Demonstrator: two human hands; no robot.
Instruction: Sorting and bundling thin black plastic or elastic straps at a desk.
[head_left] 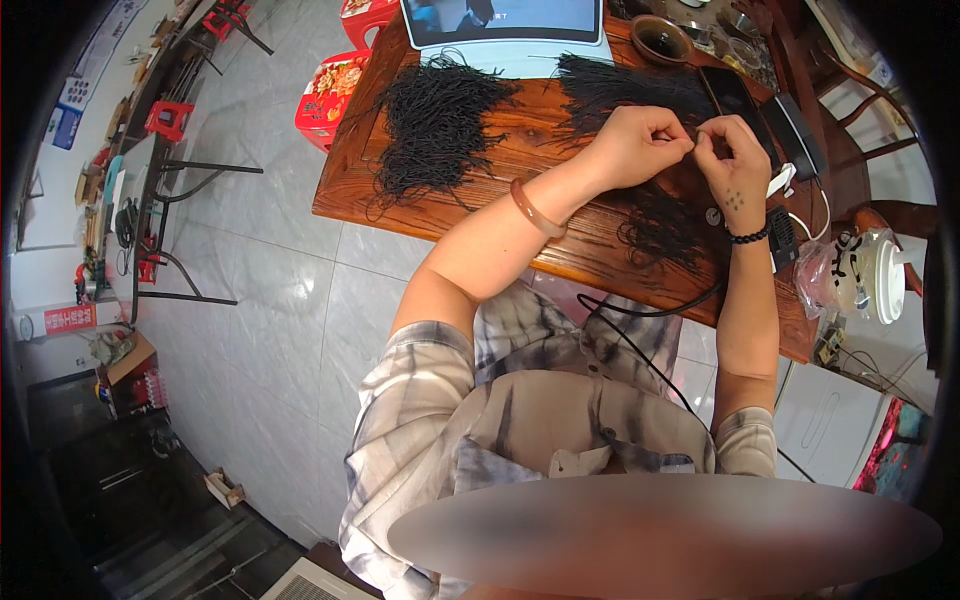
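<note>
Over the wooden table (pixel 545 240), my left hand (pixel 640 150) and my right hand (pixel 735 165) meet fingertip to fingertip. Each has thumb and forefinger closed in a pinch. Whatever lies between them is too small to make out. Just below the hands is a small loose bunch of thin black cords (pixel 660 235). A thick heap of black cords (pixel 435 130) lies to the left on the tabletop. Beyond my left hand another black cord bundle (pixel 610 88) is spread out, partly covered by that hand.
A tablet (pixel 505 25) stands at the table's far edge, beside a brown bowl (pixel 661 40). Right of my hands are a dark phone (pixel 735 100), a white cable (pixel 825 215) and a lidded cup (pixel 885 280) in a plastic bag. Red boxes (pixel 330 95) stand beyond the left edge.
</note>
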